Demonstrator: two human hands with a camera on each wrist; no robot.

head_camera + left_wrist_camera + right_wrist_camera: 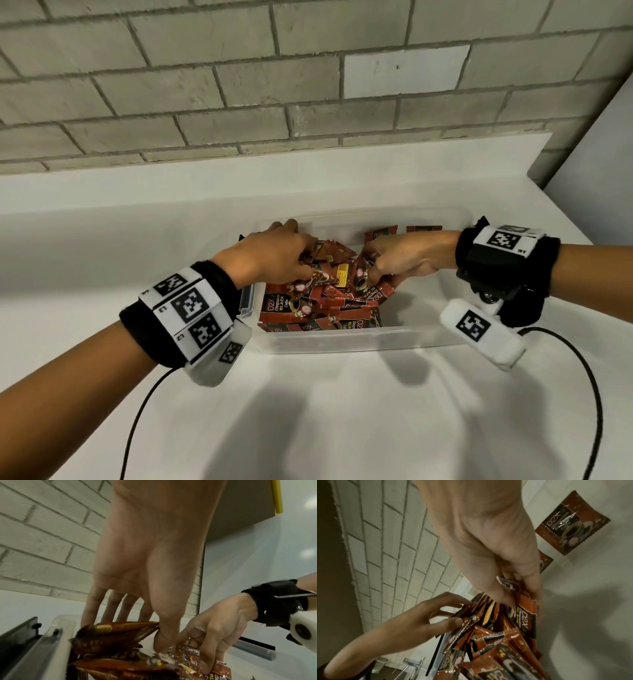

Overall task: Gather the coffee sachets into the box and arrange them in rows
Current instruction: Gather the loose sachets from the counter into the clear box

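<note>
1. Nearest me, the front wall of the clear box (342, 339), and just behind it sachets lying flat, labels up, long sides running across the box.
2. Mid-box: the loose heap of coffee sachets (329, 291), tilted every which way, no rows yet by my reckoning.
3. My left hand (274, 253) is in over the left wall, thumb and fingers pinching a small fanned bundle on edge.
4. My right hand (407, 255) comes in from the right, fingers curled round a few sachets at the heap's right side. Both hands sit about level over it, fingertips nearly meeting.
5. Farther back, two lone sachets (380, 233) lie flat by the rear wall, just beyond my right knuckles, so that hand is nearer them.
6. Beyond: white counter (137, 212), brick wall (205, 85).
</note>
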